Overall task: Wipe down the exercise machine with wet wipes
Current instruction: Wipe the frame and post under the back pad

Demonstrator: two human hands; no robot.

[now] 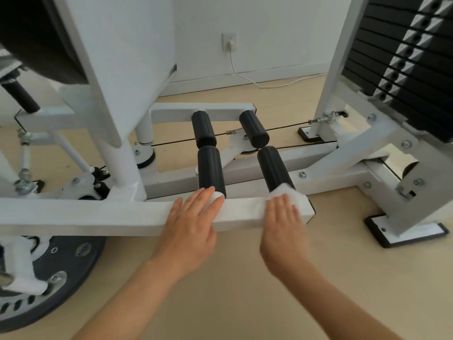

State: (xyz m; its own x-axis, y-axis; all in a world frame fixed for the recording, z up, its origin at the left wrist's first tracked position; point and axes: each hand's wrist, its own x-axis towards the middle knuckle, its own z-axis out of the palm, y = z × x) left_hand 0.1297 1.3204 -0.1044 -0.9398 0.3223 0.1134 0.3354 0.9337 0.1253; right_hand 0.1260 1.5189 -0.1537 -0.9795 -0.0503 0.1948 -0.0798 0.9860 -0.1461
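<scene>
Together, left hand [193, 224] and right hand [282, 224] press wipes [284, 190] on bar [98, 217].

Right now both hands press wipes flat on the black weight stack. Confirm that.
Not right. The head view shows the left hand and right hand pressing wipes flat on the white frame bar, not on that stack.

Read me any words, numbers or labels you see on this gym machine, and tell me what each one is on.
No text here can be read.
weight stack: white tabs with pin holes, no numbers visible.
weight plate: oval marks, too blurred to read.
pale panel: dark mark at its lower right edge, too small to read.
</scene>
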